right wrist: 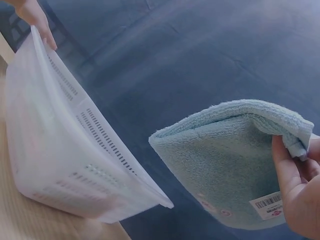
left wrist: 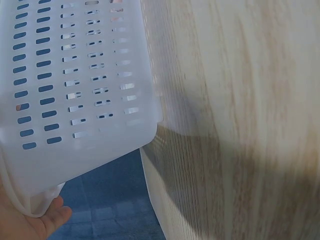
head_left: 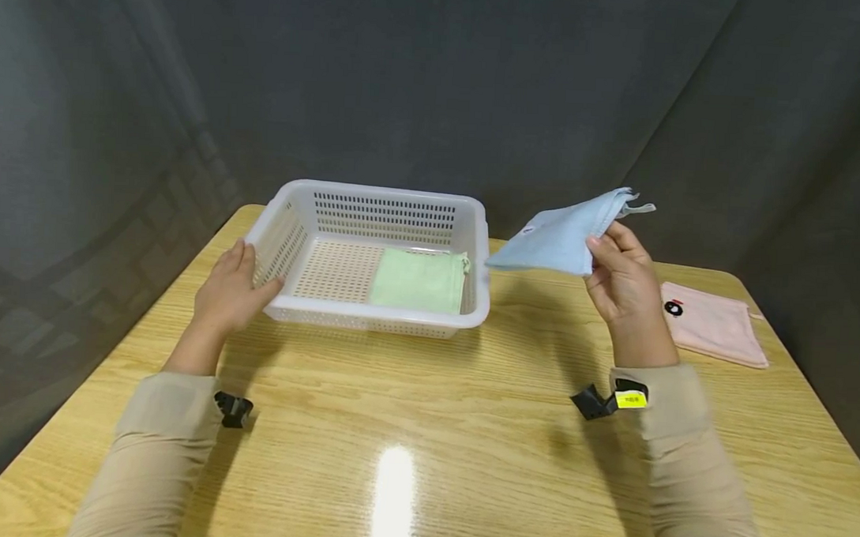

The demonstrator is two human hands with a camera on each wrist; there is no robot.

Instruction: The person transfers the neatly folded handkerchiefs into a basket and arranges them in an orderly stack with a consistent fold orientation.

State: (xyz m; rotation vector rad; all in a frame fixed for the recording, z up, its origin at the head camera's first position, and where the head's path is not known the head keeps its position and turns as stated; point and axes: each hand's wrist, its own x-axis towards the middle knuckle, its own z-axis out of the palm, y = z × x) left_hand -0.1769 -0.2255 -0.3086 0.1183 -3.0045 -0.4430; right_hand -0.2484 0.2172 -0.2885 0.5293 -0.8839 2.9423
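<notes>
My right hand (head_left: 623,279) pinches a folded light blue towel (head_left: 555,233) by one end, holding it in the air right of the basket. A hanging loop shows at the held end. The right wrist view shows the towel's (right wrist: 225,160) fuzzy folds and a white barcode label (right wrist: 266,205). My left hand (head_left: 230,291) grips the left rim of a white plastic basket (head_left: 393,318); in the left wrist view its fingers (left wrist: 56,216) curl round the rim. A folded pale green towel (head_left: 418,281) lies inside, at the basket's right end.
A folded pink towel (head_left: 716,324) with a dark round motif lies on the wooden table (head_left: 432,411), right of my right hand. Dark grey cloth (head_left: 436,87) hangs behind the table and along both sides.
</notes>
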